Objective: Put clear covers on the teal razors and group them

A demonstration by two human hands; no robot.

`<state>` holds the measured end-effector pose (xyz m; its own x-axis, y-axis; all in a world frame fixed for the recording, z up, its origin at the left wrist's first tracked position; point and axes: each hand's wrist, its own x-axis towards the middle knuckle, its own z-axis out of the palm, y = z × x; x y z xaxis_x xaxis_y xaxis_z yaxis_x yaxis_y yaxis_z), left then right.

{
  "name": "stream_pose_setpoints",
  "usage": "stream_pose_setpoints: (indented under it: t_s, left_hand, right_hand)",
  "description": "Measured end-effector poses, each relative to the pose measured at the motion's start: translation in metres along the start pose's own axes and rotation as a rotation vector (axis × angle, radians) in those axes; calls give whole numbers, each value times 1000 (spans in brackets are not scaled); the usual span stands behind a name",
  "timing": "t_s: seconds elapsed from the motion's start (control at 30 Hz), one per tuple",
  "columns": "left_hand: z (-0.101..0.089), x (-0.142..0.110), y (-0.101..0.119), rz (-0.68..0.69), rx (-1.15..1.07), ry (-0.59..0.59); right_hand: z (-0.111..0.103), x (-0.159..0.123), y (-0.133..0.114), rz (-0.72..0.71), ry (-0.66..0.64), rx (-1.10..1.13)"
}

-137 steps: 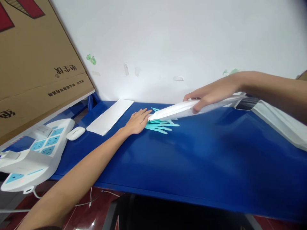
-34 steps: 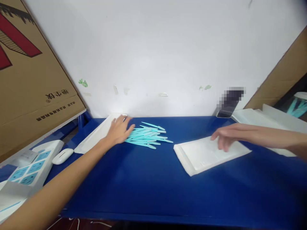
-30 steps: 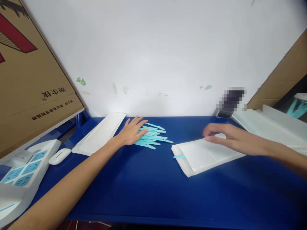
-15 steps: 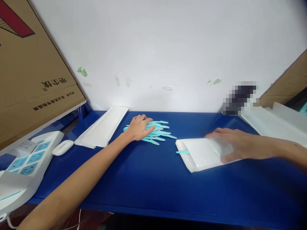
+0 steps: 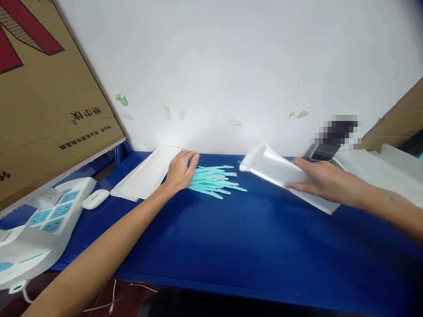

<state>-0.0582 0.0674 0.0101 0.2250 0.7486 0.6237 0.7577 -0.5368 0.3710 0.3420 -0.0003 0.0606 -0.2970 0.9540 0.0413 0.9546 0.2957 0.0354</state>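
Note:
A fanned pile of slim turquoise plastic sticks, resembling eyebrow razors, lies on the blue table. My left hand rests at the pile's left end, fingers loosely bent, thumb apart, with nothing visible in its grasp. Pinched between the thumb and fingers of my right hand is a white plastic bag. Its left end is raised and tilted near the wall, and a small turquoise tip shows there. The bag's contents are hidden.
White flat sleeves lie behind my left hand. A white power strip and a small white case sit at left. A phone leans by the wall, beside more white packaging. Cardboard stands at left.
My right hand has gripped the white bag and lifted its left end up toward the wall. My left hand has drawn back from over the sticks to their left end. The view shifted slightly.

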Motion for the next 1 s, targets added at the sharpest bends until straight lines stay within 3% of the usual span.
stream_pose_setpoints:
  t_s: [0.1, 0.17, 0.27, 0.37, 0.47, 0.6, 0.8, 1.0]
  left_hand:
    - [-10, -14, -18, -39, 11, 46]
    - [-14, -21, -31, -91, 17, 60]
    - [-12, -23, -42, -140, -12, 31]
    - [-6, -22, -41, -150, -48, -47]
    - [0, -22, -34, -153, -31, -142]
    - [2, -23, -34, -181, -15, -190]
    - [-3, -20, -34, -242, -47, -109]
    - [5, -17, -25, -324, -345, 16]
  right_hand:
    - [25, -26, -17, -53, 185, -88]
    - [41, -53, -23, -131, 240, -88]
    - [55, -86, -16, -183, 207, -51]
    - [57, -94, 2, -188, -5, -3]
    - [54, -85, 13, -130, -207, 91]
    - [46, -69, 5, -78, -266, 295]
    - [15, -39, -21, -43, -313, 511]
    - [-38, 23, -50, -64, -270, 354]
